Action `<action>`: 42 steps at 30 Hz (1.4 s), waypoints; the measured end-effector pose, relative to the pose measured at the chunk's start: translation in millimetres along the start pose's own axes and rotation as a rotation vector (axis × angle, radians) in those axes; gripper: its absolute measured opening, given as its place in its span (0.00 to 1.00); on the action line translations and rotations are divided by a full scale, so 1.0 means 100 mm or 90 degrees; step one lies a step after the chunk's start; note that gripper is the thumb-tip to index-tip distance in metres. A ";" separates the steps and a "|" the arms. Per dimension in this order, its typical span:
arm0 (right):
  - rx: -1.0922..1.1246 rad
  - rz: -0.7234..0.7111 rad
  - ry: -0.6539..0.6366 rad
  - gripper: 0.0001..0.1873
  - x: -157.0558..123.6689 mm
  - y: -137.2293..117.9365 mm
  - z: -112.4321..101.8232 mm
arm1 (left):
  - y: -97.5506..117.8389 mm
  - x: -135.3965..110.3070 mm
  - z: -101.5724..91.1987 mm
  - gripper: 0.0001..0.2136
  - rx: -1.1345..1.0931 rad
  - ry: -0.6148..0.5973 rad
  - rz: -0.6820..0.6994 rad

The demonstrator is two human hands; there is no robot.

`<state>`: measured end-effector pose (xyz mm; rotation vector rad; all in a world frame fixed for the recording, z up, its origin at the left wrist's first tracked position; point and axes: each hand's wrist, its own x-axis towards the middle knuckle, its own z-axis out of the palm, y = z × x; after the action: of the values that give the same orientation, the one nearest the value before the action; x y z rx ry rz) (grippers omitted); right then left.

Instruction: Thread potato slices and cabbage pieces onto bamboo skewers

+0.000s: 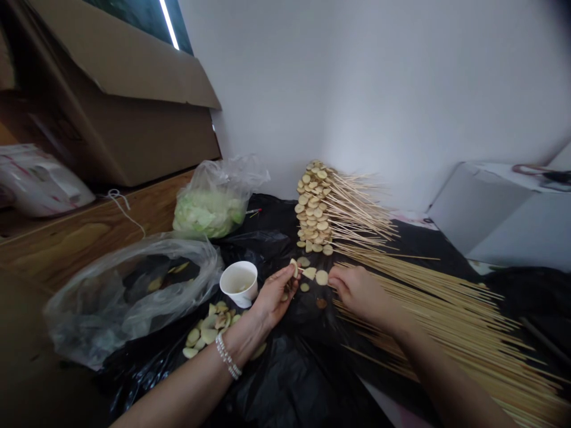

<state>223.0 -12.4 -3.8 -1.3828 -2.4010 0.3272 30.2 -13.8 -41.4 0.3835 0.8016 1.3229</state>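
Between my two hands runs a thin wooden skewer (301,270), with a round pale slice (322,277) and a wedge-shaped slice (309,273) threaded on it; they look like potato. My right hand (361,294) pinches the skewer just behind the round slice. At its tip, my left hand (277,294) grips another potato slice (293,267) upright, with more slices partly hidden in the palm. A pile of loose slices (209,330) lies beside my left wrist. Finished-looking skewers (314,205) are stacked beyond my hands, and bare skewers (446,315) spread under my right forearm.
A white paper cup (239,284) stands left of my left hand. Further left are an open plastic bag (89,303), a bag of pale green vegetable (209,211) and a large cardboard box (147,131). Black plastic sheeting (289,368) covers the surface. A white box (504,208) sits right.
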 end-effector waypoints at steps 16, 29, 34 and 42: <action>0.061 0.005 0.027 0.12 0.02 -0.02 0.10 | 0.02 -0.02 0.03 0.02 0.013 0.023 -0.005; 0.106 0.023 0.030 0.11 0.04 -0.02 0.18 | 0.02 -0.01 0.02 0.02 0.030 0.031 -0.006; 0.101 0.028 0.023 0.11 0.03 -0.03 0.21 | 0.01 -0.01 0.01 0.04 0.036 0.028 -0.002; 0.169 0.030 0.016 0.11 0.06 0.00 0.19 | 0.00 0.02 -0.03 0.03 0.051 0.009 -0.002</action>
<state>213.0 -7.6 -19.9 -1.3143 -2.2127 0.6119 28.6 -12.8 -43.9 0.4359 0.8690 1.2948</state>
